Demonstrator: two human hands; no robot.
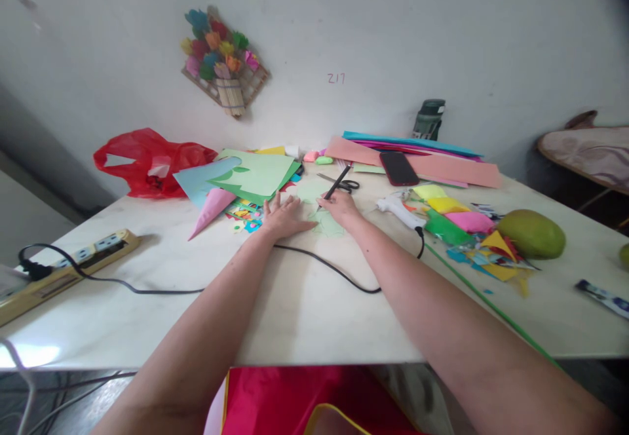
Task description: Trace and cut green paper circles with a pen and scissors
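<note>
My right hand is closed around a dark pencil, its tip down on a pale green paper piece. Flat on the table beside that paper lies my left hand, fingers spread, thumb pointing toward the pencil. The paper carries faint outlines, and parts of it are hidden by my hands. Just behind the pencil lie black-handled scissors. Left of my left hand are small colourful paper cut-outs and green paper sheets.
A white glue gun trails a black cord across the table. Clay packs, a green mango and a thin green stick lie right. A phone rests on coloured paper. A red bag and a power strip are left.
</note>
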